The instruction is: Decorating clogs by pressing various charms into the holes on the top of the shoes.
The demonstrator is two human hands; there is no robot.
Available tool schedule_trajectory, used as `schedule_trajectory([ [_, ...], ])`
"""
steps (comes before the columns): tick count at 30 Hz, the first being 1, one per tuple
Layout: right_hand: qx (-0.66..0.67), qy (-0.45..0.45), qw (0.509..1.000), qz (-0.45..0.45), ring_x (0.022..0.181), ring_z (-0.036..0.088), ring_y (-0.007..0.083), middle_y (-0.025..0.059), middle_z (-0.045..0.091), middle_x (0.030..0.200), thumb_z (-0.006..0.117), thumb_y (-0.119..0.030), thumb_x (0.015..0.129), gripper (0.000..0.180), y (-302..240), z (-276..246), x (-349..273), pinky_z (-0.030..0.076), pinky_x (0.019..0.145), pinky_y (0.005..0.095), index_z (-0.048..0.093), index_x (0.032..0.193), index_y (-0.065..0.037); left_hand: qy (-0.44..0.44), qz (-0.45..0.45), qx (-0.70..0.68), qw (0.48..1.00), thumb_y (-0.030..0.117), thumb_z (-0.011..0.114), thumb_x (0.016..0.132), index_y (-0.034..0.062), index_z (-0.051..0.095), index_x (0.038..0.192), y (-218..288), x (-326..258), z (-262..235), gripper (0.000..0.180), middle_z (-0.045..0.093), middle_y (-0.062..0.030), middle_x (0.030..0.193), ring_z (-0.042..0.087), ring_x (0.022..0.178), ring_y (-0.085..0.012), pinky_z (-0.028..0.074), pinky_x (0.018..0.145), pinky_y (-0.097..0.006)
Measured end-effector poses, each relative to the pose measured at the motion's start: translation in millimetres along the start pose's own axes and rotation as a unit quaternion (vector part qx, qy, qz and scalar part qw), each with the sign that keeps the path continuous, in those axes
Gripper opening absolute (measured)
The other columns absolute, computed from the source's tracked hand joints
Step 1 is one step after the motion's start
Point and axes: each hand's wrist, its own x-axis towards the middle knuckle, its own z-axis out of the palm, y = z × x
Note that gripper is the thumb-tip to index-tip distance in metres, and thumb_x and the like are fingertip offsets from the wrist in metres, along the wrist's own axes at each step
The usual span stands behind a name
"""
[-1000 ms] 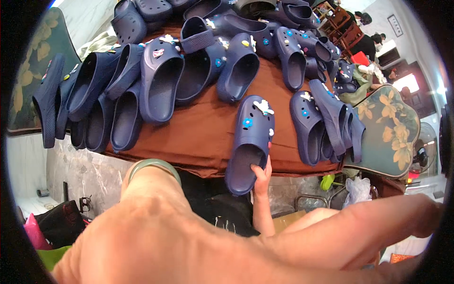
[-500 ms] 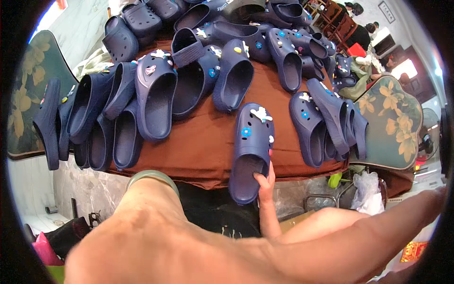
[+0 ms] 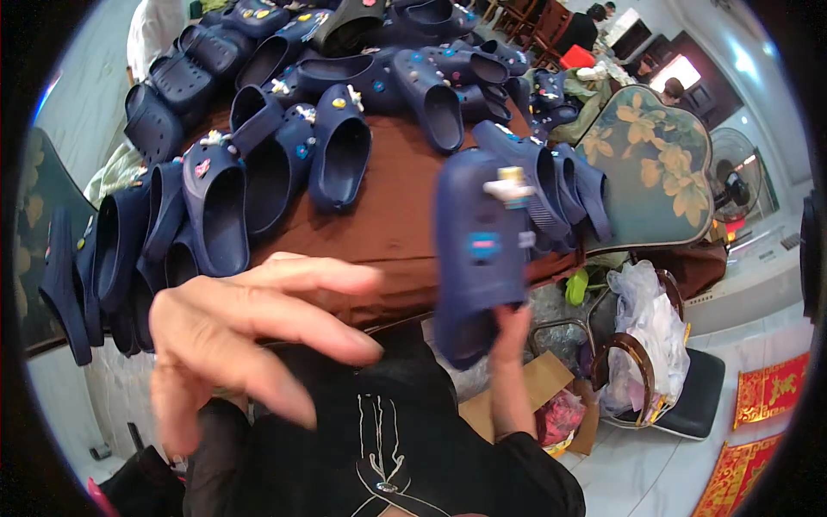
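Note:
My right hand (image 3: 510, 332) grips a navy clog (image 3: 478, 233) by its heel end, holding it up before the table's front edge. The clog is smeared by motion; a white charm and a blue flower charm show on its upper. To the left, my left hand (image 3: 250, 332) is raised with its fingers spread and nothing in them, apart from the held clog. Behind it, several navy clogs lean in a row, among them one with a pink charm (image 3: 215, 207). Another clog with a yellow charm (image 3: 340, 146) lies on the brown cloth (image 3: 392, 224).
More clogs pile up at the table's far side. Chairs with flower-patterned backs (image 3: 646, 172) stand at both sides. Below right are a cardboard box (image 3: 525, 392), a chair holding clear plastic bags (image 3: 642, 345), and a fan (image 3: 736, 185). People sit at the far right.
The view has shifted rightward. A bare forearm with a pale green bangle no longer fills the lower view; my left hand now shows, fingers spread. My right hand still holds the clog, now closer and turned.

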Motion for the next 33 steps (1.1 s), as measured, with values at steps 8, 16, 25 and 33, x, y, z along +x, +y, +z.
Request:
schedule_trajectory([
  [8, -0.252, 0.141, 0.95, -0.118, 0.095, 0.057, 0.0172, 0.0075, 0.063, 0.107, 0.058, -0.02, 0.09, 0.033, -124.7, -155.7, 181.3, 0.043, 0.086, 0.0305, 0.058, 0.115, 0.002, 0.405, -0.213, 0.029, 0.888, 0.032, 0.049, 0.093, -0.0076, 0.066, 0.094, -64.2, -97.7, 29.5, 0.043, 0.067, -0.021, 0.1, 0.063, 0.099, -0.0284, 0.044, 0.092, -0.038],
  [16, -0.39, 0.202, 0.897, 0.053, 0.083, 0.063, 0.0226, 0.0128, 0.067, 0.091, 0.06, -0.019, 0.085, 0.033, -73.5, -247.4, 329.5, 0.047, 0.075, 0.0371, 0.064, 0.102, 0.009, 0.477, -0.377, 0.084, 0.79, 0.031, 0.054, 0.092, -0.0029, 0.065, 0.102, -74.3, -167.9, 53.7, 0.037, 0.067, -0.015, 0.103, 0.063, 0.098, -0.0211, 0.046, 0.088, -0.033],
  [25, -0.605, 0.205, 0.768, 0.044, 0.104, 0.061, 0.0356, 0.0289, 0.062, 0.107, 0.063, -0.027, 0.082, 0.046, -58.7, -248.2, 328.1, 0.046, 0.085, 0.0412, 0.059, 0.106, 0.012, 0.539, -0.381, 0.042, 0.75, 0.025, 0.052, 0.095, -0.0021, 0.066, 0.105, -72.1, -185.1, 69.2, 0.032, 0.068, -0.0115, 0.103, 0.062, 0.096, -0.0164, 0.044, 0.086, -0.029],
  [33, -0.643, 0.173, 0.744, -0.063, 0.098, 0.062, 0.039, 0.028, 0.065, 0.092, 0.056, -0.038, 0.087, 0.049, -74.4, -246.2, 305.9, 0.046, 0.084, 0.0429, 0.064, 0.094, 0.009, 0.524, -0.379, 0.069, 0.76, 0.028, 0.053, 0.094, -0.0024, 0.064, 0.105, -73.3, -193.3, 71.2, 0.034, 0.067, -0.0115, 0.105, 0.062, 0.098, -0.0179, 0.045, 0.089, -0.031],
])
